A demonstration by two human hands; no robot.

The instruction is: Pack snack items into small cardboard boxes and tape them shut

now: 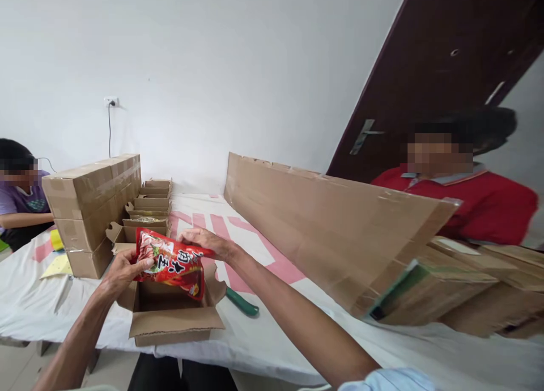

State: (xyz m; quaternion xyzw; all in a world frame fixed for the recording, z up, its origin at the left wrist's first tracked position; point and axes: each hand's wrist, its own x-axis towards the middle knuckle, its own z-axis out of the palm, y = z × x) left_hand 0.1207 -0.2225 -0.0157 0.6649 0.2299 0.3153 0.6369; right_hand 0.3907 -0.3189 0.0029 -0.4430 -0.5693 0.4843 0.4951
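Both bare hands were on a glossy red food packet, printed with large dark characters outlined in white and a picture of food. Left hand grasped its left end, thumb pressed flat over the front; right hand held the upper right end, its fingers along the top edge. Packet hung tilted above an open cardboard carton at the near table edge, its lower right corner down close to the opening; whether that corner touched the carton could not be told. Carton flaps stood spread, the near one folded out toward the wearer. Just right of it lay a green handle, the rest of that tool hidden. Beyond the left hand, a row of open cartons ran back toward the wall, beside a stack of taped cartons. Yellow paper lay at the foot of the stack. White cloth with pink markings covered the table. A long cardboard panel stood on edge to the right, more cardboard boxes behind it. A person in red was beyond the panel, near a dark door; a person in purple sat at far left.
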